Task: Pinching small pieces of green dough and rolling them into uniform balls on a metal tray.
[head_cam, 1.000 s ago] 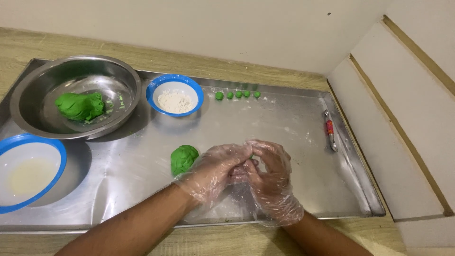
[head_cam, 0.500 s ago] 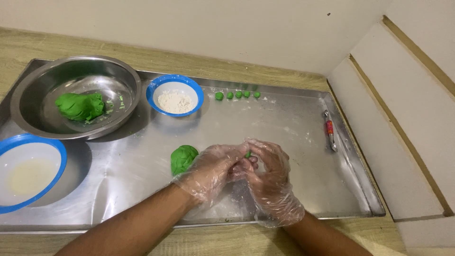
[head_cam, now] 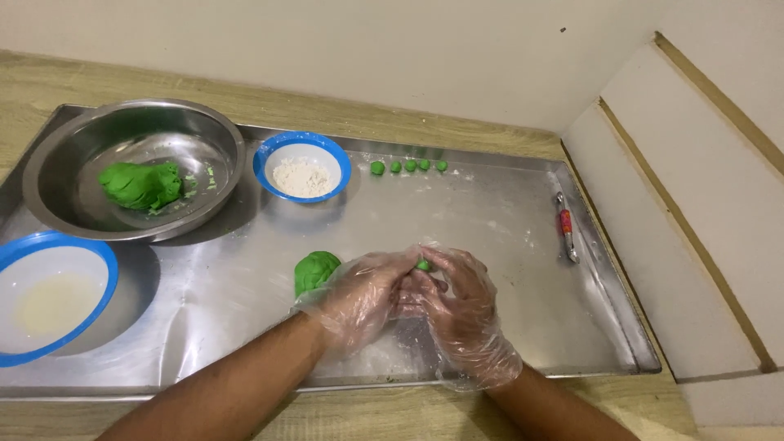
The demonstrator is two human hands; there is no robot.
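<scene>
Both gloved hands pinch a small green dough bit over the steel tray.

Left hand (head_cam: 367,296) and right hand (head_cam: 461,314) meet at centre, fingers (head_cam: 431,260) curled closed around the dough bit (head_cam: 423,265). Dough lump (head_cam: 315,270) sits on the tray (head_cam: 523,245) just at 9 o'clock of the hands. Blue bowl of pale liquid (head_cam: 51,294) farther at 9. Peeler-like tool (head_cam: 566,225) at 2. Steel bowl with dough (head_cam: 135,168) at 10, blue flour bowl (head_cam: 302,166) at 11, row of small dough balls (head_cam: 408,166) at 12, all on the wooden counter (head_cam: 327,412).
</scene>
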